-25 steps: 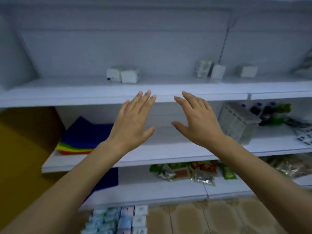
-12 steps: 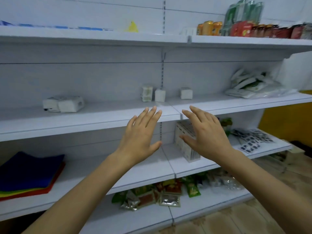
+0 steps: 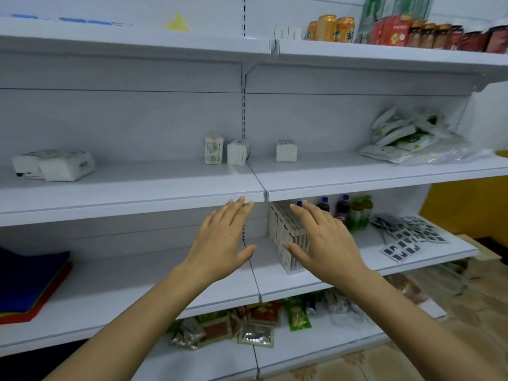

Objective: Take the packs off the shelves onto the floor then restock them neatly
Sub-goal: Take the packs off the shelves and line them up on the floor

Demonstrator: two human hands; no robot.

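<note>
both hands raised before the shelves, nothing held.
left hand (image 3: 222,243) and right hand (image 3: 327,243): fingers straight, spread (empty); tissue packs (image 3: 53,165) and boxed packs (image 3: 287,237) sit on shelves (image 3: 132,193), so removal looks barely begun.

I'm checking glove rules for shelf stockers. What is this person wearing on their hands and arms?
Nothing that shows. The left hand and right hand are bare: no gloves, rings or watch. The left forearm and right forearm are uncovered to the picture's edge, and no sleeve shows.
</note>
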